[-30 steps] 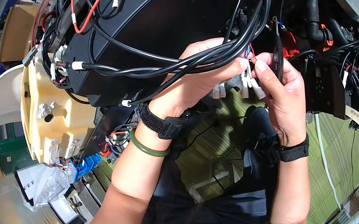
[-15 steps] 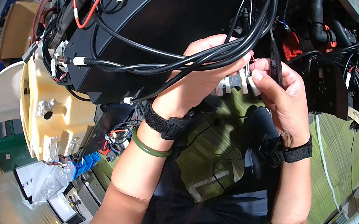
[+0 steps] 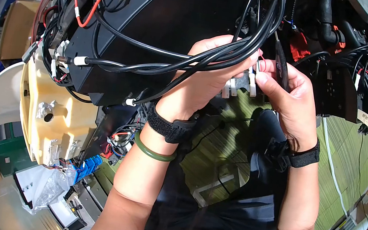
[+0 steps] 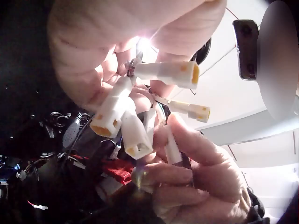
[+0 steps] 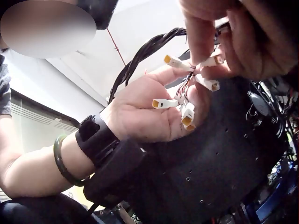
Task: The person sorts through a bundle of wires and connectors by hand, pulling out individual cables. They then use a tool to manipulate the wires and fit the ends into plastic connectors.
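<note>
In the head view my left hand (image 3: pixel 182 93) is under a loop of black cables (image 3: pixel 152 70), with its fingers curled round thin wires. Those wires end in several white plug connectors (image 5: pixel 164 103) with yellow ends, fanned out below the palm. Facing it, my right hand (image 3: pixel 294 96) pinches one white connector (image 4: pixel 172 148) between thumb and forefinger. A slim black tool (image 3: pixel 281 60) with a thin metal tip lies across that hand's fingers, tip pointing up and away. A thin red wire (image 3: pixel 262 56) shows between the two hands.
A large black panel (image 3: pixel 146 19) stands behind the cables. Orange-red wire (image 3: pixel 97 2) loops at upper left, above a cream moulded part (image 3: pixel 57 120). Black housings (image 3: pixel 337 90) with cables are at right. Green flooring (image 3: pixel 345 153) shows below.
The connectors between the hands have shifted, and the right thumb has closed over one of them. The black tool has tilted slightly leftward. Both forearms have moved slightly.
</note>
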The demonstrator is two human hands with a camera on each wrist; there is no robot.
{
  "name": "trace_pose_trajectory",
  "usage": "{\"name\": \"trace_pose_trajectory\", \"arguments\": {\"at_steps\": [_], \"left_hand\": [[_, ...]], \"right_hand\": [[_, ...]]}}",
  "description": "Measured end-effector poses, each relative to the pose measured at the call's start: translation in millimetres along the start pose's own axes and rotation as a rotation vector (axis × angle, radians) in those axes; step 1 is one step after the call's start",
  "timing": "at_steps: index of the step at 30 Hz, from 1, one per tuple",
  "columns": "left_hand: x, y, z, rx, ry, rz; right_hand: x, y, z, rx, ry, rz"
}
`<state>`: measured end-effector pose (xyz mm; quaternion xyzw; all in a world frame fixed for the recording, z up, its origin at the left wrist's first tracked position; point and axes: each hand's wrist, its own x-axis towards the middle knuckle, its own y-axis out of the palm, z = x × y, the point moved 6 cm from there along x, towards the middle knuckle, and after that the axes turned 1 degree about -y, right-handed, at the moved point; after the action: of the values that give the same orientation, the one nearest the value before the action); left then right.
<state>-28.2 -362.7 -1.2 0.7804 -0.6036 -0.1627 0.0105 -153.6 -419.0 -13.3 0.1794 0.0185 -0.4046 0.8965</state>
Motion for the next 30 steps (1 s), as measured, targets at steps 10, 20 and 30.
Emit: {"name": "trace_pose_trajectory", "arguments": {"at_steps": [10,20,30], "left_hand": [[2.9,0.5,6.2,-0.098,-0.028,0.077],[1.7,-0.1,6.6,-0.102,0.000,0.025],[5.6,-0.4,0.9,-0.183,0.096,-0.021]], "right_hand": [[-2.5,1.0,5.2,0.038,0.005,0.053],[-4.3,4.8,6.3,0.044,0.003,0.060],[-4.1,-0.4,2.0,0.036,0.029,-0.001]]}}
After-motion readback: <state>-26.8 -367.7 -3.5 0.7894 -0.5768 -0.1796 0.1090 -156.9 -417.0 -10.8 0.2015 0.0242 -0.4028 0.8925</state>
